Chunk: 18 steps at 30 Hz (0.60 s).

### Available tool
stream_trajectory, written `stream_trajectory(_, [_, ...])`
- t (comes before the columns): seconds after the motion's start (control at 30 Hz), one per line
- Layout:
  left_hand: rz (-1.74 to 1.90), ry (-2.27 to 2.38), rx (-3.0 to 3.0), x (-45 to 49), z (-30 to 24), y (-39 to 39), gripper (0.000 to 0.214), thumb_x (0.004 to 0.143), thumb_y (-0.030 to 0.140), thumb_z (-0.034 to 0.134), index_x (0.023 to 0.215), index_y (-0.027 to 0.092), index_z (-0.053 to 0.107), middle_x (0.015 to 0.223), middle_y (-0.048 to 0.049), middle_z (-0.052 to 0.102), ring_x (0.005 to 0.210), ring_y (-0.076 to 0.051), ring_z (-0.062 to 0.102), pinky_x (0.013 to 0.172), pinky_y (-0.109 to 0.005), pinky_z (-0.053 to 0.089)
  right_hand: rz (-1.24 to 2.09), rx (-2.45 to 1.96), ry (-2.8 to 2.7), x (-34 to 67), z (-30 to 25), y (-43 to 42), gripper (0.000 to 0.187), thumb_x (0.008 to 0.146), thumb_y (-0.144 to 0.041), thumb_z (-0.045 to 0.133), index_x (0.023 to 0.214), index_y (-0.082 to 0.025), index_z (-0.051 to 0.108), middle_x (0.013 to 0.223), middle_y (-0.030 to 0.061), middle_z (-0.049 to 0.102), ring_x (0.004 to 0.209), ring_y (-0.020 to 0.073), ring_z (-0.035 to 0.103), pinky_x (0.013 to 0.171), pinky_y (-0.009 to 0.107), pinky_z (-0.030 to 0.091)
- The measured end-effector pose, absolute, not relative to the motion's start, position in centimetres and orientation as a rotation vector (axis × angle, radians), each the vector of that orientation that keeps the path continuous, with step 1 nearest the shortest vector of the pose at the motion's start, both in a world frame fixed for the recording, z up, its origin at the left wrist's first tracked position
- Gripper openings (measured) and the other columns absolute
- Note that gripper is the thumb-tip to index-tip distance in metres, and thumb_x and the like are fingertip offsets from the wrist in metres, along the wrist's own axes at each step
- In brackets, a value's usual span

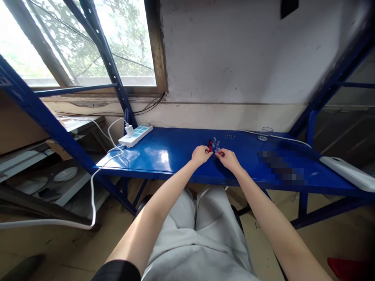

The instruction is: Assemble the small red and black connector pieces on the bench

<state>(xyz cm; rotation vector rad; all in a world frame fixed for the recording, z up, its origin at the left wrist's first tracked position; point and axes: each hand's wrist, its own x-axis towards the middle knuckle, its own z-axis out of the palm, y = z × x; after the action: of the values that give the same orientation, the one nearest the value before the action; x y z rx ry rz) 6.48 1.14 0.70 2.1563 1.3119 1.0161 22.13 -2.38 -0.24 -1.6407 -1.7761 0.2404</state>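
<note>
Brace wrists on the blue metal surface [172, 153]: left hand [200, 155] fingers pinch a small red piece [210, 145]; right hand [229, 158] fingers pinched, contents unclear.

white power strip [135, 135], glass cup [265, 133]

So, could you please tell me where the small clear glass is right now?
In the head view the clear glass stands at the back of the blue shelf, on the person's right, near the wall beside a thin white cable.
</note>
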Motion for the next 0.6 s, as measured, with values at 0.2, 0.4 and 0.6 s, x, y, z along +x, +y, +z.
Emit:
stream_trajectory(0.2, [0.930,1.420,2.248,6.6,-0.1,1.1,0.026,0.070,0.033,0.064,0.051,0.018,0.054,0.056,-0.0053,0.055,0.054,-0.017,0.052,0.053,-0.028,0.034,0.154,-1.742,-1.819,21.6,-0.3,-2.2,0.019,0.077,-0.037,0.055,0.075,-0.020,0.064,0.067,0.0050,0.064,0.062,0.0176,0.056,0.052,0.026,0.033])
stream_trajectory(0.4, [0.830,1.476,2.262,6.5,0.4,0.9,0.022,0.066,0.037,0.068,0.062,0.017,0.061,0.067,-0.0068,0.061,0.068,-0.021,0.059,0.061,-0.028,0.040,0.159,-1.860,-1.849,21.5,0.4,-2.7,0.021,0.076,-0.039,0.057,0.078,-0.020,0.065,0.071,0.0063,0.065,0.068,0.0187,0.058,0.052,0.026,0.034])
stream_trajectory(0.6, [0.641,1.521,2.149,3.4,2.8,1.0,0.036,0.066,0.041,0.068,0.091,0.016,0.063,0.083,-0.0048,0.065,0.075,-0.017,0.059,0.066,-0.026,0.044,0.239,-1.907,-1.902,23.3,2.0,-3.7,0.034,0.076,-0.047,0.055,0.091,-0.018,0.065,0.075,0.0054,0.065,0.070,0.0175,0.059,0.054,0.024,0.037])
